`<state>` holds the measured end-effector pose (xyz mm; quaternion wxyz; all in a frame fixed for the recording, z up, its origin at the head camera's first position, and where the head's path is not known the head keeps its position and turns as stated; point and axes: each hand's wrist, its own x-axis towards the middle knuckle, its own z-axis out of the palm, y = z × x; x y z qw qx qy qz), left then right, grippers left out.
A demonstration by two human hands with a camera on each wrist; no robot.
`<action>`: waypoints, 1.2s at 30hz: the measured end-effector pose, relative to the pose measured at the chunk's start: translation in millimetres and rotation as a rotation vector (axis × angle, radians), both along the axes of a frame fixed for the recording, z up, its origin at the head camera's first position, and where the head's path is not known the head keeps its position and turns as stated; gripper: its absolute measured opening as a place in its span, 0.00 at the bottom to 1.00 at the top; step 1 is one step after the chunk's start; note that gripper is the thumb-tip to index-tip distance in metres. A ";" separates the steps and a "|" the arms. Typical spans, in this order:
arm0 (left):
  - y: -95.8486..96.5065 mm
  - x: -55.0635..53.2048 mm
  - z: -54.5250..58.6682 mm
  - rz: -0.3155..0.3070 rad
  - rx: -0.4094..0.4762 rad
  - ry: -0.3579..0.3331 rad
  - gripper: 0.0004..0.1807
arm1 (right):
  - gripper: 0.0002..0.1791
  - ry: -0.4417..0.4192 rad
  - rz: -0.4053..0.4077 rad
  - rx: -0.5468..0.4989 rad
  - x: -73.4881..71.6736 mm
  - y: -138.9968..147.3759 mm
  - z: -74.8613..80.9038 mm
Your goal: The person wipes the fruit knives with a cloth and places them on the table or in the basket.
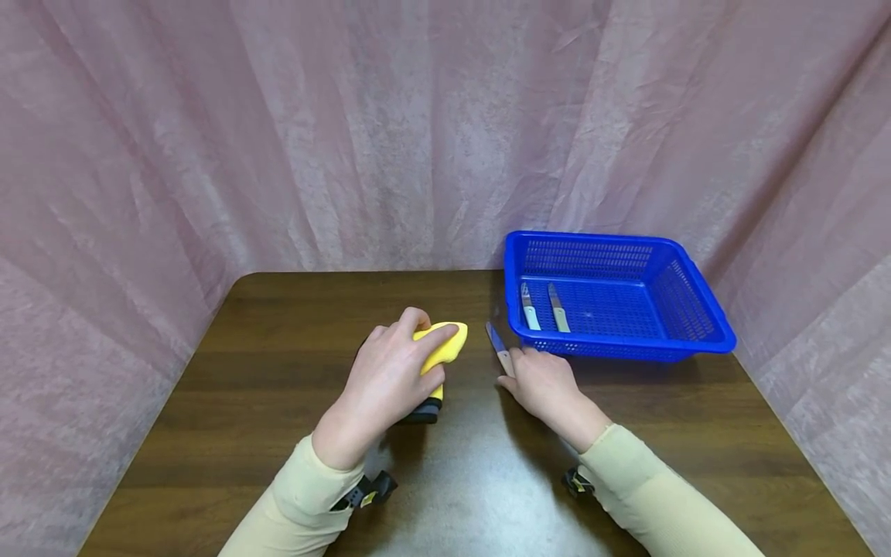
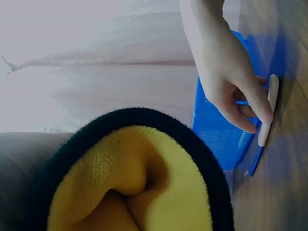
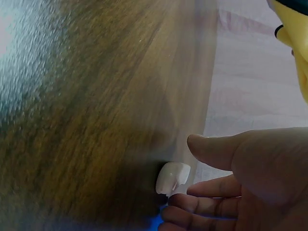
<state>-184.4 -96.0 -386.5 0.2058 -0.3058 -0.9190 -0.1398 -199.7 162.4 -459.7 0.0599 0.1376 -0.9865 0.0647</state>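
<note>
A yellow glove [image 1: 447,350] with a dark cuff is held up in my left hand [image 1: 390,371], thumb and fingers curled round its fabric. Its open, black-rimmed cuff [image 2: 134,118] fills the lower part of the left wrist view. To the right, a small knife [image 1: 504,360] with a pale handle lies on the table, blade pointing away. My right hand [image 1: 546,379] is at that handle. Thumb and fingers stand apart on either side of the pale handle [image 3: 172,178] in the right wrist view, the fingertips close to it.
A blue plastic basket [image 1: 619,350] stands at the back right, just beyond my right hand. Inside lie a white-handled knife [image 1: 530,313] and a cream-handled knife [image 1: 558,312]. Pink curtains [image 1: 390,139] hang behind the brown wooden table [image 1: 264,371].
</note>
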 end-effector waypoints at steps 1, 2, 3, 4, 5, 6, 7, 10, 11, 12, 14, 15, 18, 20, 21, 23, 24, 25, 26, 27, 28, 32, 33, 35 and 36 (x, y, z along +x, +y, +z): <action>-0.3 0.2 0.2 0.000 0.002 -0.002 0.30 | 0.22 0.011 0.001 0.003 -3.1 1.4 -6.1; -0.6 0.4 0.4 -0.001 0.004 -0.005 0.29 | 0.22 0.014 -0.001 0.000 -3.6 1.1 -6.5; -0.8 0.4 0.6 -0.003 0.007 -0.008 0.29 | 0.22 0.034 0.001 0.004 -6.7 2.5 -12.6; -0.8 0.3 0.8 -0.004 0.008 -0.010 0.29 | 0.22 0.041 0.002 0.005 -7.6 2.3 -14.2; -0.9 0.2 1.0 -0.005 0.008 -0.013 0.29 | 0.22 0.044 0.002 0.003 -8.4 1.9 -15.0; -0.9 0.2 1.3 -0.006 0.007 -0.014 0.29 | 0.22 0.048 0.003 0.004 -9.2 1.5 -15.9; -0.6 0.1 1.5 -0.009 0.005 -0.015 0.29 | 0.22 0.047 0.002 0.003 -10.0 1.2 -16.8; -0.1 -0.1 1.7 -0.014 -0.001 -0.011 0.29 | 0.21 0.015 -0.006 0.001 -8.3 -2.7 -9.4; 0.1 -0.1 1.7 -0.016 -0.002 -0.009 0.29 | 0.21 0.009 -0.009 0.006 -9.0 -3.0 -9.6; 0.1 0.0 1.7 -0.016 -0.002 -0.006 0.29 | 0.20 0.010 -0.008 0.015 -9.7 -3.0 -10.4; -0.2 0.2 1.6 -0.016 -0.001 -0.001 0.29 | 0.19 0.009 -0.004 0.029 -10.5 -3.4 -11.1; -0.3 0.3 1.6 -0.015 -0.001 0.000 0.29 | 0.18 0.010 0.001 0.037 -10.5 -3.6 -11.1; -1.0 0.5 1.9 -0.011 -0.001 0.001 0.29 | 0.16 0.015 0.014 0.052 -9.9 -4.1 -10.6; -1.5 0.2 1.8 -0.010 -0.002 -0.001 0.29 | 0.16 0.016 0.016 0.054 -9.0 -4.4 -10.0; -1.6 -0.1 1.8 -0.010 -0.003 -0.001 0.29 | 0.16 0.015 0.015 0.053 -8.6 -4.5 -9.7; -1.7 -0.5 1.5 -0.011 -0.001 -0.001 0.30 | 0.16 0.017 0.012 0.052 -7.6 -4.4 -9.1; -1.7 -0.6 1.4 -0.011 -0.001 0.001 0.30 | 0.16 0.019 0.011 0.053 -7.0 -4.3 -8.7; -1.8 -0.8 0.9 -0.011 -0.001 0.003 0.30 | 0.16 0.019 0.008 0.051 -6.4 -4.2 -8.3; -1.8 -0.9 0.8 -0.010 0.000 0.005 0.30 | 0.16 0.019 0.006 0.048 -5.7 -4.0 -7.8; -2.0 -0.9 0.7 -0.009 0.001 0.007 0.30 | 0.15 0.019 0.005 0.046 -4.6 -3.9 -6.8; -2.1 -0.9 0.5 -0.009 0.002 0.009 0.30 | 0.15 0.021 0.005 0.042 -3.5 -3.8 -5.6; -2.7 -0.9 0.4 -0.005 0.004 0.015 0.30 | 0.13 0.037 0.009 0.010 2.0 -3.6 -0.4; -2.8 -0.8 0.5 -0.004 0.005 0.016 0.30 | 0.12 0.044 0.013 -0.001 3.6 -3.6 1.2; -3.2 -0.9 0.8 -0.002 0.007 0.017 0.30 | 0.12 0.059 0.021 -0.026 6.5 -3.7 3.9; -3.5 -1.0 1.1 0.000 0.009 0.015 0.30 | 0.11 0.066 0.027 -0.036 7.9 -3.6 5.5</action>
